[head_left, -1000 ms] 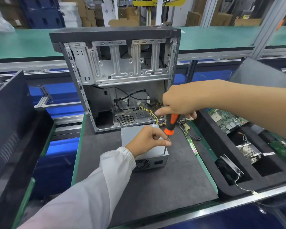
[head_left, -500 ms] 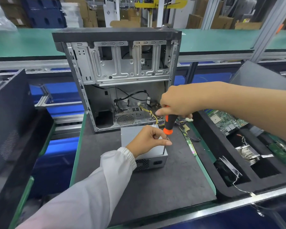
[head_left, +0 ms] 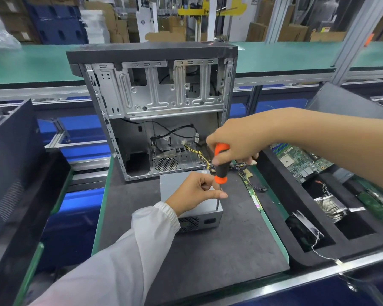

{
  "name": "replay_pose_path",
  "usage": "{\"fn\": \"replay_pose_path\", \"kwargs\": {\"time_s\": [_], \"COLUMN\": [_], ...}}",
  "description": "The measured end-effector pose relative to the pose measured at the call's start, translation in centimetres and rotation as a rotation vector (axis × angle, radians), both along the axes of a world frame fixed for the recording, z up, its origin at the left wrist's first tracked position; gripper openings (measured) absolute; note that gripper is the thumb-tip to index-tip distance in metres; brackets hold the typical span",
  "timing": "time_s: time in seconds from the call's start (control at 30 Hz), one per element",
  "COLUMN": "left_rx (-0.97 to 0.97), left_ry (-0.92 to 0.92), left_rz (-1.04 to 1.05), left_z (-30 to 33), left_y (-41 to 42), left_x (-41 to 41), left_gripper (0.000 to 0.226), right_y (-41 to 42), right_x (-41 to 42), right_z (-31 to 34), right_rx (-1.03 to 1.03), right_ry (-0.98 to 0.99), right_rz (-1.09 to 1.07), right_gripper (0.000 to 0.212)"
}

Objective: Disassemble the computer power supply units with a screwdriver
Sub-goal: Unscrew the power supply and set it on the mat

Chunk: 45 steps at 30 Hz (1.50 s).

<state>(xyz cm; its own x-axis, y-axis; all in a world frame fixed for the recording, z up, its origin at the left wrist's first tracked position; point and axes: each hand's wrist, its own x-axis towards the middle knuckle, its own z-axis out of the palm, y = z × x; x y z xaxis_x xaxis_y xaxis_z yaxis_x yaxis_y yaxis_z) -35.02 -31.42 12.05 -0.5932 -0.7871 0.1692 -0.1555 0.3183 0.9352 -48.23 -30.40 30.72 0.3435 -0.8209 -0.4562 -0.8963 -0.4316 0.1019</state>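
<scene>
A grey metal power supply unit (head_left: 199,214) lies on the dark work mat (head_left: 219,246), just in front of the open computer case (head_left: 159,111). My right hand (head_left: 237,138) grips the orange and black handle of a screwdriver (head_left: 219,167) held upright, its tip on the unit's top near the right front corner. My left hand (head_left: 195,191) rests on the unit's top, with thumb and curled fingers pinching the screwdriver's thin shaft. Yellow and black cables (head_left: 200,155) run from the unit's back into the case.
A black foam tray (head_left: 296,208) at the right holds a green circuit board (head_left: 301,162), a heatsink (head_left: 329,208) and a fan (head_left: 303,226). A dark side panel (head_left: 11,164) leans at the left. A thin green board strip (head_left: 253,195) lies beside the unit. A green conveyor (head_left: 31,62) runs behind.
The screwdriver has stayed upright on the unit's corner; my right hand has shifted its grip a little on the handle. My left hand keeps its place on the shaft.
</scene>
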Motion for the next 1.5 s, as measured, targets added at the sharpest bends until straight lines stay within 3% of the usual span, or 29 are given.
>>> {"fn": "replay_pose_path", "kwargs": {"time_s": [0.03,0.2,0.3,0.37,0.47,0.5,0.7,1.23,1.3,1.4,1.5], "left_rx": [-0.01,-0.005,0.006,0.005,-0.041,-0.059,-0.105,-0.052,-0.049,-0.023,0.281], "left_ry": [0.011,0.017,-0.005,0.001,-0.032,-0.075,-0.303,-0.326,-0.336,-0.329,-0.046], "left_rz": [-0.017,0.01,0.03,0.033,-0.002,-0.023,-0.116,-0.013,0.029,0.212,0.411], "left_z": [0.0,-0.1,0.0,-0.2,-0.7,-1.0,-1.8,-2.5,-2.2,-2.0,-2.7], "left_y": [0.0,-0.2,-0.2,-0.3,-0.4,-0.5,-0.8,-0.5,-1.0,-1.8,-2.3], "left_x": [0.1,0.1,-0.3,-0.4,0.1,0.5,2.1,1.7,2.8,5.0,7.3], "left_gripper": [0.014,0.015,0.025,0.027,0.023,0.023,0.016,0.017,0.024,0.037,0.037], "right_y": [0.1,0.2,0.3,0.0,0.0,0.1,0.0,0.0,-0.1,-0.3,-0.3], "right_x": [-0.2,-0.7,-0.3,-0.4,-0.6,-0.9,-1.7,-3.3,-3.8,-4.9,-5.5], "right_z": [0.3,0.4,0.0,-0.6,-0.5,-0.2,-0.1,1.4,1.2,-0.4,-3.3], "right_rx": [0.052,0.152,0.018,-0.079,-0.029,-0.008,0.02,-0.015,-0.025,0.001,0.098], "right_ry": [-0.042,-0.114,-0.098,-0.069,-0.152,-0.186,-0.259,-0.425,-0.508,-0.817,-1.041], "right_rz": [0.016,-0.016,-0.152,-0.105,-0.034,-0.028,-0.039,-0.172,-0.235,-0.449,-0.706], "right_gripper": [0.012,0.04,0.057,0.049,0.009,0.004,0.016,0.012,0.009,0.013,0.022]}}
